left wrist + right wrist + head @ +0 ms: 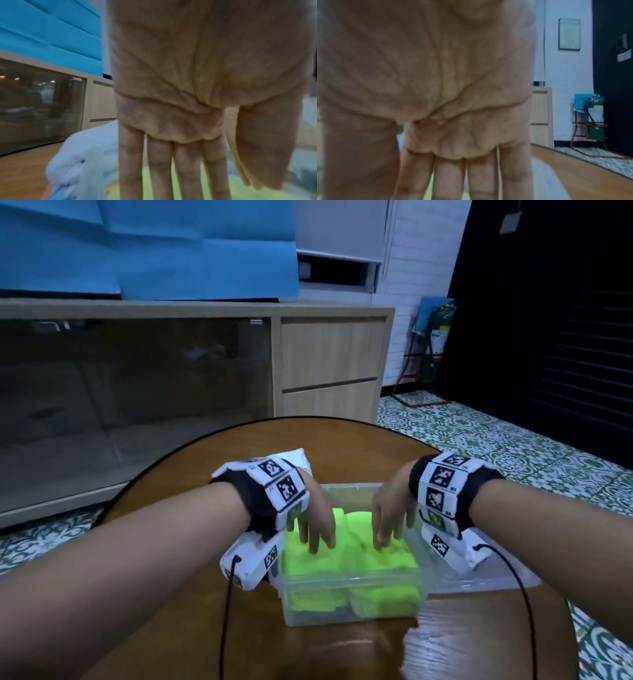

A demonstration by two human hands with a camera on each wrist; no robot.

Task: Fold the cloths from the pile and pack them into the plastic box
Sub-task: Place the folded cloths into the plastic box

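The green cloths [349, 556] lie folded inside the clear plastic box [352, 580], stacked up to about its rim, with more green folds showing through the near wall. The box stands on the round wooden worktop [359, 446], close to the person's edge of it.

The left hand [317, 517] rests on top of the cloths toward the box's left side, fingers [159, 169] straight and together, pointing down onto the fabric; its grip is flat and has hold of nothing. The right hand [390, 513] rests on the cloths toward the box's right side in the same way, fingers [481, 178] straight, pressing the top fold with nothing pinched. Both wrists carry white bands with black square markers.

Just beyond the box's left far corner, behind the left wrist, lies a pale blue-white cloth [82, 155] on the worktop. Just right of the box, a clear lid [486, 577] lies flat.

Beyond the worktop, past the box, stands a wooden cabinet [332, 354] with a dark glass door, blue sheets above it. Right of the cabinet, a green extinguisher [440, 337] stands on a red stand over the patterned floor.
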